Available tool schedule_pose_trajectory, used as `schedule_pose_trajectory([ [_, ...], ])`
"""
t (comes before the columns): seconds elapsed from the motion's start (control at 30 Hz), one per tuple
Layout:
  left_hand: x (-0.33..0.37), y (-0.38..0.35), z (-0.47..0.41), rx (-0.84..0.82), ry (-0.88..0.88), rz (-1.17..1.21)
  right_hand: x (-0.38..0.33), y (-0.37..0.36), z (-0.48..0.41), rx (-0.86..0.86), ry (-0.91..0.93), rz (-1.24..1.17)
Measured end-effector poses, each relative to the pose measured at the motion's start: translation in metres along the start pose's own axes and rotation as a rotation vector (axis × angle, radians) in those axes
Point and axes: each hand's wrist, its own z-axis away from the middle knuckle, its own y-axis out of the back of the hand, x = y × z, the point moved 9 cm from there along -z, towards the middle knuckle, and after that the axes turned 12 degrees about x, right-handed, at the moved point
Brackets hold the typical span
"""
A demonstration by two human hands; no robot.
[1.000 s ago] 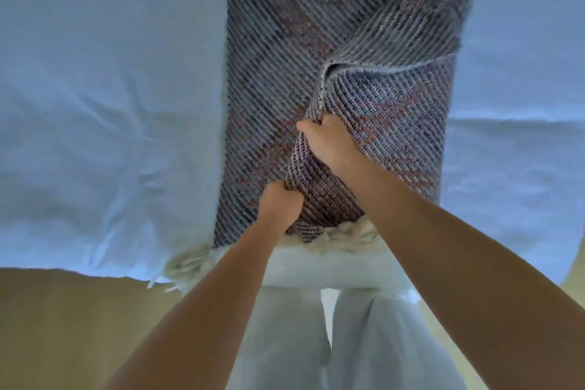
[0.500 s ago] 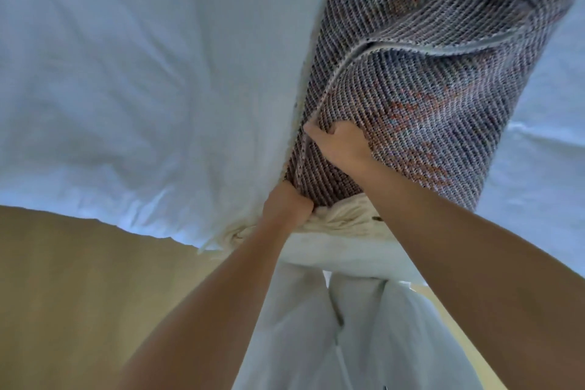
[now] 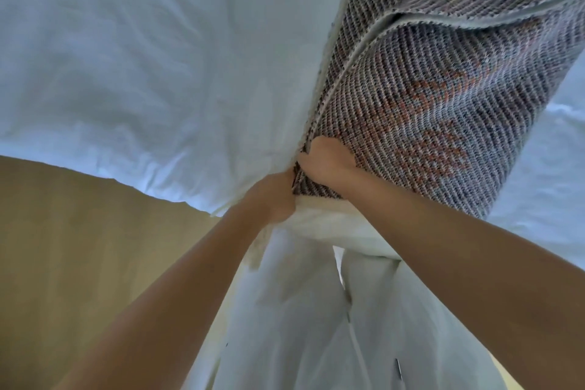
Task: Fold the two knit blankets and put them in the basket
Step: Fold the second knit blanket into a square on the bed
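Note:
A grey-blue knit blanket (image 3: 443, 98) with rust-red patches lies folded on a pale blue bed (image 3: 142, 57), its upper layer doubled over toward the left edge. My right hand (image 3: 327, 161) grips the blanket's near left edge. Just below it, my left hand (image 3: 272, 196) grips the near corner where a cream fringe (image 3: 319, 209) hangs off the bed. No basket and no second blanket are in view.
The bed edge runs diagonally from the left to the middle. A tan floor (image 3: 79, 263) lies below it on the left. My white trousers (image 3: 300, 326) fill the bottom middle.
The upper layer has been drawn leftward over the lower one, and both hands have come together at the near left corner. The view has swung left and closer.

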Motion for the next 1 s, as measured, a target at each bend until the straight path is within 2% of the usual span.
schedule_pose_trajectory([
  [0.13,-0.007,0.006,-0.008,0.091,0.027,-0.167,-0.004,-0.003,-0.001,-0.101,0.020,-0.107],
  [0.2,-0.007,0.012,-0.016,0.085,0.043,-0.187,0.001,0.007,-0.003,-0.097,0.004,-0.182],
  [0.3,0.004,0.022,-0.031,0.012,0.076,-0.057,0.015,0.040,-0.012,0.042,0.005,-0.295],
  [0.37,0.029,0.040,-0.045,0.082,0.046,0.016,0.027,0.067,-0.017,0.152,0.000,-0.380],
  [0.47,0.084,0.078,-0.065,0.354,-0.131,0.029,0.051,0.107,-0.026,0.318,-0.025,-0.410],
  [0.53,0.127,0.100,-0.075,0.528,-0.294,-0.067,0.073,0.137,-0.031,0.441,-0.060,-0.395],
  [0.6,0.171,0.112,-0.086,0.619,-0.428,-0.178,0.099,0.167,-0.033,0.553,-0.108,-0.350],
  [0.7,0.239,0.119,-0.103,0.674,-0.558,-0.292,0.130,0.204,-0.041,0.633,-0.127,-0.247],
  [0.83,0.320,0.124,-0.124,0.757,-0.692,-0.350,0.146,0.239,-0.060,0.677,-0.052,-0.160],
  [0.93,0.347,0.120,-0.143,0.763,-0.750,-0.418,0.140,0.261,-0.069,0.702,0.039,-0.131],
  [1.0,0.347,0.126,-0.153,0.742,-0.746,-0.367,0.134,0.264,-0.079,0.638,0.111,-0.134],
])
